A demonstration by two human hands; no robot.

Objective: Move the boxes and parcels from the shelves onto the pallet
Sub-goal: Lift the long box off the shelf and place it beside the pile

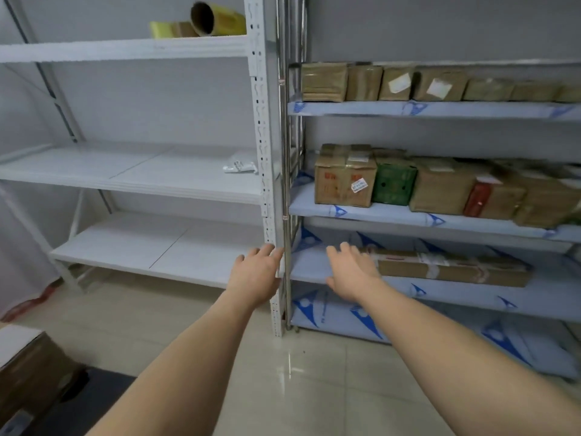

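A long flat brown parcel [452, 267] lies on the low shelf [314, 265] of the right-hand metal rack. My right hand [350, 273] is open, fingers spread, just left of the parcel's near end and apart from it. My left hand [257, 272] is open too, in front of the white upright post [267, 184] between the two racks. Higher up, the right rack holds a row of brown boxes [345, 180] with a green box [394, 185] among them, and several brown parcels [396, 83] on the shelf above.
The white rack on the left carries a small white packet [240, 166] on its middle shelf and a yellow-wrapped cardboard tube [213, 20] on top. A brown box [28, 372] sits on the floor at the lower left. Pale floor tiles [283, 372] lie below my arms.
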